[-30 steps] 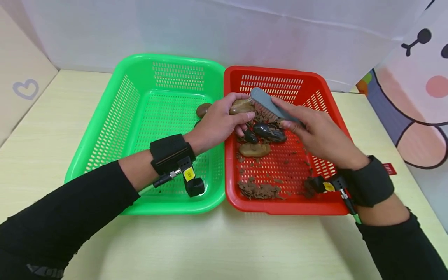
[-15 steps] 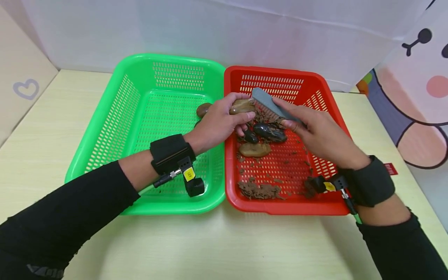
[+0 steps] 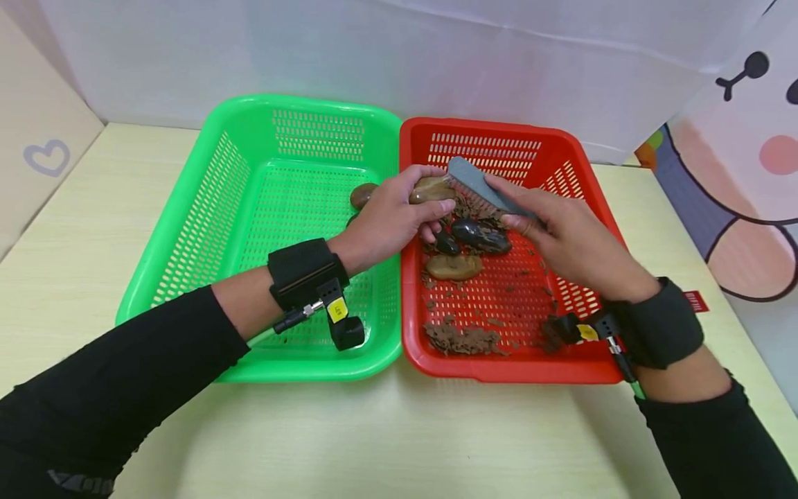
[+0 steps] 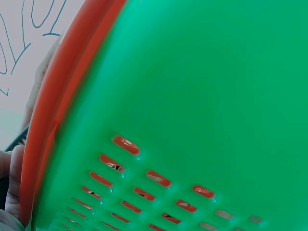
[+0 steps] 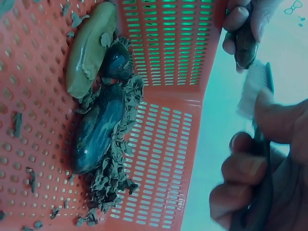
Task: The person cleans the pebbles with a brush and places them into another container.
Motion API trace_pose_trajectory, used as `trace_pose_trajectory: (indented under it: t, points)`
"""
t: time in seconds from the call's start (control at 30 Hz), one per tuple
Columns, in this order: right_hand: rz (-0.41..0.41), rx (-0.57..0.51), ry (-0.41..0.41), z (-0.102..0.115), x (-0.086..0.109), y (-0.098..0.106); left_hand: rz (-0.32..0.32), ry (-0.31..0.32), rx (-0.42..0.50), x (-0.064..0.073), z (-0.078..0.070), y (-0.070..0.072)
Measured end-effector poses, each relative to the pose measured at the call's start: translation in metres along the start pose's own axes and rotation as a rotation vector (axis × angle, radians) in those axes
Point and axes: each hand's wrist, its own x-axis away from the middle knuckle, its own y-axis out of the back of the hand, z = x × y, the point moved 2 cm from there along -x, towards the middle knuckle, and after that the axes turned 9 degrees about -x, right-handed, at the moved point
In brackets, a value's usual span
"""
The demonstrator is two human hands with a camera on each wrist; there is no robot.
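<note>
In the head view, your left hand (image 3: 391,216) is reaching over the rim between the baskets, with thumb and fingers pinching a tan stone (image 3: 430,189) just above the frame's centre. Your right hand (image 3: 564,234), right of centre, is curling its fingers round a grey brush (image 3: 470,177). The bristles are facing the stone's right end; whether they are pressing on it or lying just beside it, you cannot tell for certain.

You seem to be at the scrubbing step, with mud the likely thing coming off. Below the brush, in the red basket (image 3: 411,333), a large black stone (image 3: 479,235), a smaller dark stone (image 3: 446,244) and a second tan stone (image 3: 453,267) are lying amid brown crumbs; a brown heap (image 3: 464,338) is sitting at the basket's lower left. At the upper right of the green basket (image 3: 249,374), a brown stone (image 3: 361,197) is peeking out beside your left hand.

For the next move, you probably want to be keeping the pinch firm and turning any unscrubbed side toward the bristles, while holding the stone over the red basket so loose bits are dropping there.
</note>
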Motion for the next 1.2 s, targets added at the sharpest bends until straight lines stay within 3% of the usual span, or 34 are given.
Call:
trace_pose_trajectory:
  t: [0.2, 0.37, 0.47, 0.7, 0.93, 1.2]
  points:
    - [0.038, -0.055, 0.074, 0.0021, 0.0004, -0.0019, 0.0, -0.009, 0.029, -0.0006, -0.0006, -0.0006]
    - [-0.002, 0.023, 0.019, 0.0007, -0.0018, 0.0009, -0.005, 0.001, 0.013, 0.0001, -0.0015, 0.0008]
    - [0.009, 0.013, -0.001, -0.0003, -0.002, 0.0011, -0.003, 0.008, 0.01, 0.0001, -0.0012, 0.0013]
    - [0.047, -0.044, 0.092, 0.0015, -0.0003, -0.0026, -0.004, -0.006, 0.022, -0.0003, -0.0013, -0.0007]
    - [0.015, -0.002, 0.0, -0.0008, -0.002, -0.0003, -0.008, 0.02, 0.002, 0.001, -0.0013, 0.0008]
    - [0.05, -0.047, 0.082, 0.0018, 0.0001, -0.0023, -0.001, -0.01, 0.022, -0.0008, 0.0, -0.0007]
